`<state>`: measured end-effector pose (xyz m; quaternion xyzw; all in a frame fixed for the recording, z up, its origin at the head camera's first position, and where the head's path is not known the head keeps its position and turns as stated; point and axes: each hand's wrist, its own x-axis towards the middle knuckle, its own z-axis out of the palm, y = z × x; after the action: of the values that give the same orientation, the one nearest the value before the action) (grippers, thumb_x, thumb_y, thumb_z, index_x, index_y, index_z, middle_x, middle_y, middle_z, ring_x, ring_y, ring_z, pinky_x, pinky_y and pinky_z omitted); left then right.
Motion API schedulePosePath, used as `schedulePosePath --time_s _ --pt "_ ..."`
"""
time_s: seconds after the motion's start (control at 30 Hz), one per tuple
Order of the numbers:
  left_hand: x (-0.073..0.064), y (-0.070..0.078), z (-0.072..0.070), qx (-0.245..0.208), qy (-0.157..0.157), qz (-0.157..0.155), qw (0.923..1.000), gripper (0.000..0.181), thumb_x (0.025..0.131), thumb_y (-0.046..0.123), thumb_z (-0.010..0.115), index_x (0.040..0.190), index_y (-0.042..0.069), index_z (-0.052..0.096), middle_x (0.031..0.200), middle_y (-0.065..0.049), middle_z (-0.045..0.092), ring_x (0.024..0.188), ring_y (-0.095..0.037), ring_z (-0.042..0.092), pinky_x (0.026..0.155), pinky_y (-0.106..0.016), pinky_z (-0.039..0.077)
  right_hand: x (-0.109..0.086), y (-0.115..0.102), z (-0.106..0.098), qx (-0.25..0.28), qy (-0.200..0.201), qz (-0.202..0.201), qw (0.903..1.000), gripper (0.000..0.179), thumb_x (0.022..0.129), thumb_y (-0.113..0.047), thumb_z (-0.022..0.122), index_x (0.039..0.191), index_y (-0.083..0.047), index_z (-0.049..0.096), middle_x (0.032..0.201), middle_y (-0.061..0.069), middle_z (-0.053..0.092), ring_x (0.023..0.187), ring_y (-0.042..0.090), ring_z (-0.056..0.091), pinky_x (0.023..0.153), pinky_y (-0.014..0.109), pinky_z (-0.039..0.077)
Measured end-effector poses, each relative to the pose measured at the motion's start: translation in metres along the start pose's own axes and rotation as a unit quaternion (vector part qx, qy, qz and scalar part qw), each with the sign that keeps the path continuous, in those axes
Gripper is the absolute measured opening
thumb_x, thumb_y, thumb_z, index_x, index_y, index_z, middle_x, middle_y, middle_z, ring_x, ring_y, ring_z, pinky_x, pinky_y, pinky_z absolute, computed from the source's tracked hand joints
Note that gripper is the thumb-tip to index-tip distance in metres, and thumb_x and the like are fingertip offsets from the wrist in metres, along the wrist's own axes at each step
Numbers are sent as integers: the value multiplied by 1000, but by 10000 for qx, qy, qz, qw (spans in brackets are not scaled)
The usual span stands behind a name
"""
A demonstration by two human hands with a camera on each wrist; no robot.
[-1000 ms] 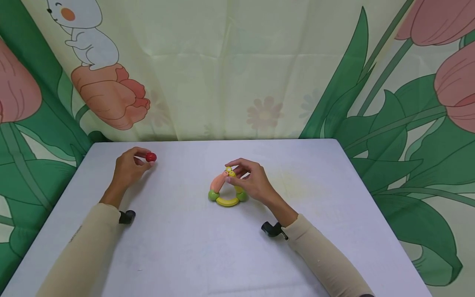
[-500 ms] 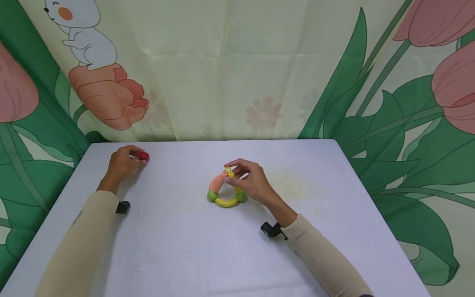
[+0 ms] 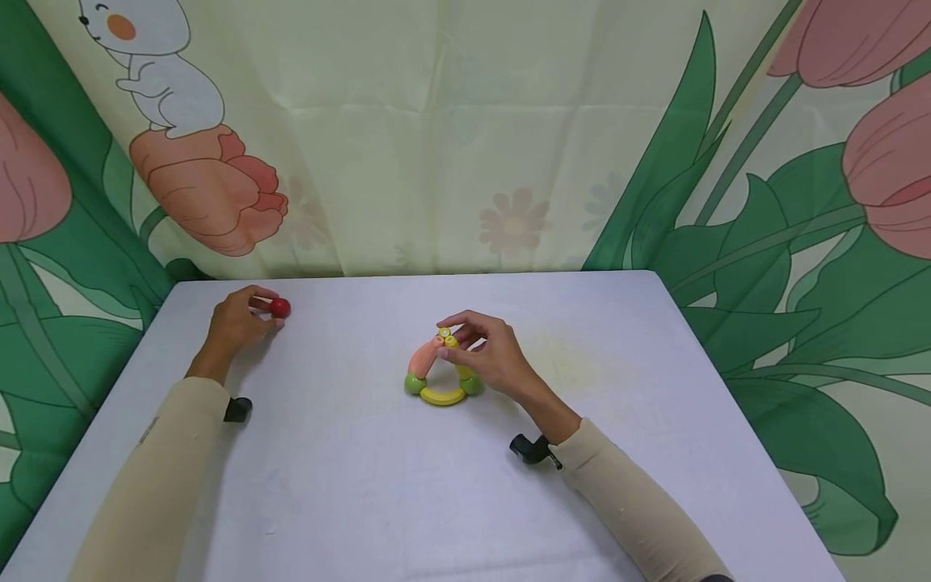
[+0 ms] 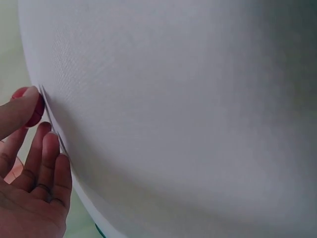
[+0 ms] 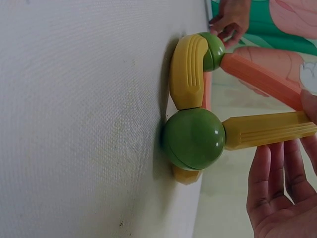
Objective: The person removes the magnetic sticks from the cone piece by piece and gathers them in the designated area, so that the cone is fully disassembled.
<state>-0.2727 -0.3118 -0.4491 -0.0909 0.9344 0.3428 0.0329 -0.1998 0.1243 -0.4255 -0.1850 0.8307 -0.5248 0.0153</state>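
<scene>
At the far left of the table, my left hand (image 3: 236, 325) pinches a red ball (image 3: 280, 307) between thumb and fingers; whether the ball touches the table cannot be told. In the left wrist view the thumb partly covers this red ball (image 4: 36, 113). Near the middle stands a toy frame of rods and balls: a curved yellow rod (image 3: 443, 397) joins two green balls (image 5: 194, 139) at the base. Orange rods (image 5: 262, 79) and a yellow rod (image 5: 270, 130) lean up from them and meet at the top, where my right hand (image 3: 494, 356) holds their ends between thumb and fingers.
A white cloth covers the table (image 3: 378, 493). Behind its far edge hangs a printed curtain (image 3: 407, 162) with tulips, leaves and a white animal. Both wrists carry a small black camera (image 3: 529, 449).
My left hand has moved a little to the left with the red ball, mostly in the first half second. The right hand and the toy frame stay in place.
</scene>
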Motion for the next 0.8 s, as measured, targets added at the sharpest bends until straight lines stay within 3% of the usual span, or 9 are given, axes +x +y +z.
schedulePosePath --time_s 0.3,0.5,0.63,0.8 --pt "0 0 -1 -59 28 76 10000 60 99 19 76 151 2 49 141 -31 56 126 -49 53 105 -62 51 1 0 0 -19 0 7 10000 31 91 -28 87 121 -29 77 96 1 73 91 20 67 76 35 58" --pt "-1 -1 -1 74 86 158 9998 63 98 21 77 151 3 48 142 -31 55 126 -50 53 106 -64 51 1 1 0 -9 8 -26 10000 32 91 -28 87 121 -29 77 96 0 73 90 19 67 75 32 57" --pt "-8 6 -3 410 341 486 9974 66 96 19 80 152 3 48 143 -33 50 126 -51 50 104 -66 51 1 1 0 -19 7 -63 10000 32 90 -28 87 121 -29 77 96 0 73 90 19 68 75 33 58" --pt "-22 30 -4 644 719 1004 9903 66 92 15 83 150 5 52 141 -30 50 126 -48 46 97 -65 51 1 1 0 6 10 -52 10000 33 90 -27 88 121 -29 77 97 1 73 90 19 67 76 37 58"
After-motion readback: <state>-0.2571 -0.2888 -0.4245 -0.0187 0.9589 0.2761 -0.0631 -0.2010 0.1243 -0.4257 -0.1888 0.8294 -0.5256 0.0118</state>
